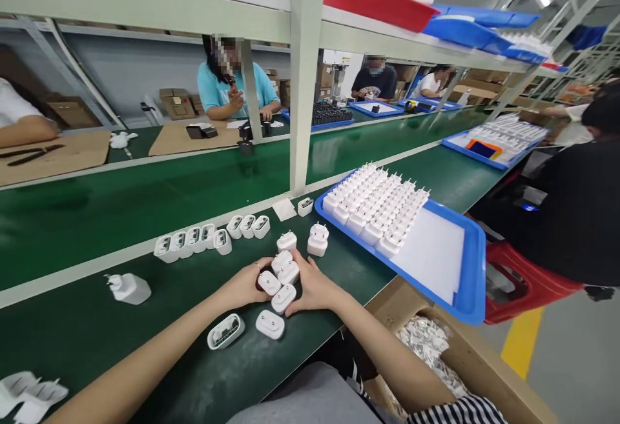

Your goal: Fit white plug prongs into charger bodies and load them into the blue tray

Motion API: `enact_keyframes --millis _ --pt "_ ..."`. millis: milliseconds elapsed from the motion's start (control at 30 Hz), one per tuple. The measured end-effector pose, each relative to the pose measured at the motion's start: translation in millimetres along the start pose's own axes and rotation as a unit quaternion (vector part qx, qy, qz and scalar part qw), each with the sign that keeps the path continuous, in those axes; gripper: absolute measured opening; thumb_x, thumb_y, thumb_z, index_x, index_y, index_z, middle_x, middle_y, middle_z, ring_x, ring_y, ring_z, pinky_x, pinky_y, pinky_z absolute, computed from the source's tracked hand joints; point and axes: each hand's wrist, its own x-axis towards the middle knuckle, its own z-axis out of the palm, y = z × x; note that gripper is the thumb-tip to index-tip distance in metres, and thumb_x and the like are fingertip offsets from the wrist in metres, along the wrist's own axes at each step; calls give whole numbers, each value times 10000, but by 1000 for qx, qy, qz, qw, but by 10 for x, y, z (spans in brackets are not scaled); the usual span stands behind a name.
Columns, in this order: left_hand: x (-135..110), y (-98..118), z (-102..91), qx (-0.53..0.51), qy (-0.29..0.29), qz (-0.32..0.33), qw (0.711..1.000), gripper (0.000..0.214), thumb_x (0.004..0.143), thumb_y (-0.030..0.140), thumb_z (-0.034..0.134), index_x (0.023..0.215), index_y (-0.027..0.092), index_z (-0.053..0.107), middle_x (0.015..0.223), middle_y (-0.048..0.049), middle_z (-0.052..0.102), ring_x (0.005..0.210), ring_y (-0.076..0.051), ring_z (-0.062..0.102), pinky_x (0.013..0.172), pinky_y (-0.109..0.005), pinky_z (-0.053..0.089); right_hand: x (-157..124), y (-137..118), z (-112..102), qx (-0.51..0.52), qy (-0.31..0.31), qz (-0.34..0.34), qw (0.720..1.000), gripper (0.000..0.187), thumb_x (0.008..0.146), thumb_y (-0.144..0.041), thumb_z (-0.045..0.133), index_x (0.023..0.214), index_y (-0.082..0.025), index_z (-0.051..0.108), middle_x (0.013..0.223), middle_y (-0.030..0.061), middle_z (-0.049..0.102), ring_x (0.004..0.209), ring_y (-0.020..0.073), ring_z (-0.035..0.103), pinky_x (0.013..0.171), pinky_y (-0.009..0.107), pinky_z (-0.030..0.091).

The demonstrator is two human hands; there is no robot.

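Both my hands meet at a small cluster of white charger plugs (pixel 279 279) on the green bench. My left hand (pixel 245 284) cups the cluster from the left, fingers curled against one plug. From the right, my right hand (pixel 314 287) presses on the cluster with fingers closed around it. Two more white plugs (pixel 270 324) (pixel 225 331) lie just in front of my hands. Two upright plugs (pixel 317 240) (pixel 287 241) stand right behind them. A row of white plugs (pixel 194 240) lies along the belt's edge.
A blue tray (pixel 472 269) at the right holds rows of upright white plugs (pixel 375 201). A cardboard box (pixel 484 359) of white parts sits below it. A lone charger (pixel 130 288) lies at the left. A white shelf post (pixel 303 82) stands behind. Other people work across the green conveyor (pixel 121 204) and at the right.
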Motion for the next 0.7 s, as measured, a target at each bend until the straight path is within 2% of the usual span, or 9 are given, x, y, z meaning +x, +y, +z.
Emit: enact_keyframes --millis 100,233,367,467,533,600,700 --pt "-46 10 12 21 25 18 999 499 533 232 571 1015 187 452 979 -23 531 887 -177 486 766 -256 369 2 12 23 -10 5 -2 1000 1171 463 -473 637 1238 -158 -183 1322 158 118 1202 249 88 946 469 30" --pt "-112 -1 2 90 50 7 995 265 528 262 577 775 177 533 796 -8 556 782 -168 508 706 -254 376 1 53 97 -33 31 5 999 1181 465 -454 649 1225 -196 -217 1322 134 143 1200 245 103 949 464 66" --pt "-172 -74 -46 101 105 -68 987 216 548 304 562 708 173 499 734 2 538 679 -150 519 591 -235 382 -14 69 140 -63 32 2 998 1092 552 -396 619 1218 -222 -230 1320 106 171 1195 233 138 953 456 84" --pt "-130 -133 -93 102 174 -145 969 245 582 313 534 765 157 484 721 -13 543 661 -160 527 568 -240 382 -24 56 135 -78 30 -1 997 1090 567 -378 616 1207 -228 -254 1322 97 172 1194 231 146 954 452 97" --pt "-52 -150 -114 101 200 -166 960 276 600 312 520 814 142 478 719 -24 545 648 -164 530 562 -244 386 -21 47 130 -81 32 2 996 1101 563 -377 620 1200 -234 -266 1320 91 184 1192 232 152 953 456 104" --pt "39 -142 -119 98 194 -136 967 258 615 268 505 834 134 487 760 -35 546 656 -157 529 579 -242 391 -13 43 133 -80 32 7 996 1110 559 -378 623 1196 -233 -274 1313 88 204 1191 233 158 951 461 107" --pt "123 -104 -111 83 110 -50 989 327 595 160 494 921 137 489 842 -40 540 672 -140 525 602 -234 400 3 47 153 -82 28 18 996 1146 533 -393 636 1192 -212 -283 1308 105 210 1192 242 146 947 469 107"
